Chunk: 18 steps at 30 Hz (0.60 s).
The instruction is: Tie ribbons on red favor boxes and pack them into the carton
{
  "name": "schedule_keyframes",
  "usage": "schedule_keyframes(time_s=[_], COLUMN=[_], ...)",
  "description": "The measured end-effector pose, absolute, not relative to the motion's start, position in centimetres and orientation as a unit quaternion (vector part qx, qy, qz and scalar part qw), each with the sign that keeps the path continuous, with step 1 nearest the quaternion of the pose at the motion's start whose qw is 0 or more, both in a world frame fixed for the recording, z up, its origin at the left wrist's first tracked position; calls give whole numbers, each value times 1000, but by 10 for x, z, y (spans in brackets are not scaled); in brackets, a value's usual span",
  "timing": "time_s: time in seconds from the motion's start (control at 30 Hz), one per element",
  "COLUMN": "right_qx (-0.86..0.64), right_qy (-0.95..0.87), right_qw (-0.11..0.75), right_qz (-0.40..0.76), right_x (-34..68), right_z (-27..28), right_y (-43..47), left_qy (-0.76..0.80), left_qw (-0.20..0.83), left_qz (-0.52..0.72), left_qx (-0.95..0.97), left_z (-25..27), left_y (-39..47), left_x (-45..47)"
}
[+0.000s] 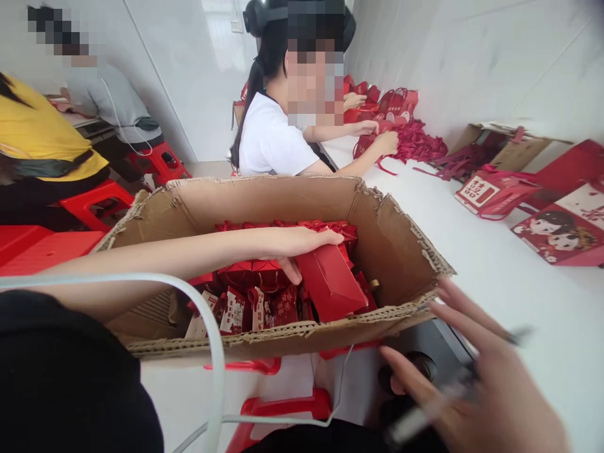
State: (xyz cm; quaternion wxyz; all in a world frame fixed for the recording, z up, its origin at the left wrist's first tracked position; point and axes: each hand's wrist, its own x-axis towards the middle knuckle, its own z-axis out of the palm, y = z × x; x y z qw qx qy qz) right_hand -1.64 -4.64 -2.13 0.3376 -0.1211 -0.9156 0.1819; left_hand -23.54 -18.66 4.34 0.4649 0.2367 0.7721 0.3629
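My left hand (306, 245) reaches into an open cardboard box (391, 245), its fingers closed on a red gift box (333, 283) that leans over the near rim. Below and beside it sit several small printed gift boxes (234, 311) in a row, with more red ones (250, 275) behind, partly hidden by my forearm. To the right, outside the cardboard box, is my right hand (491, 371), smeared by motion. Its fingers are partly spread near the box's corner, and a slim pen-like object (419, 418), also blurred, lies across the hand between thumb and fingers.
Across the box, a person in white (276, 135) handles red ribbons (418, 141) at a white table (410, 207). Assembled gift boxes (500, 192) stand on the table's right. Red stools (47, 245) and seated people are at left. A white cable (214, 327) crosses in front.
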Motion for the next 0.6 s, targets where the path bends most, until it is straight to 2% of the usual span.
schedule_keyframes(time_s=[0.13,0.27,0.4,0.5,0.6], right_qx=[-4,3,-32,-78,-158], right_qy=[-935,-939,-942,-947,-936], right_qw=[299,263,274,264,246], right_qz=[192,222,188,164,198], right_x=[-58,-77,-87,-94,-98], right_z=[-17,-27,-28,-22,-15], right_y=[-63,-78,-98,-97,-80], left_qy=[781,803,847,828,774], left_qw=[463,459,421,442,486], left_qz=[334,288,233,270,350], left_qx=[252,247,227,215,204], left_z=[43,38,42,45,29], left_y=[-182,-194,-207,-211,-217], left_x=[-243,-252,-255,-261,-271])
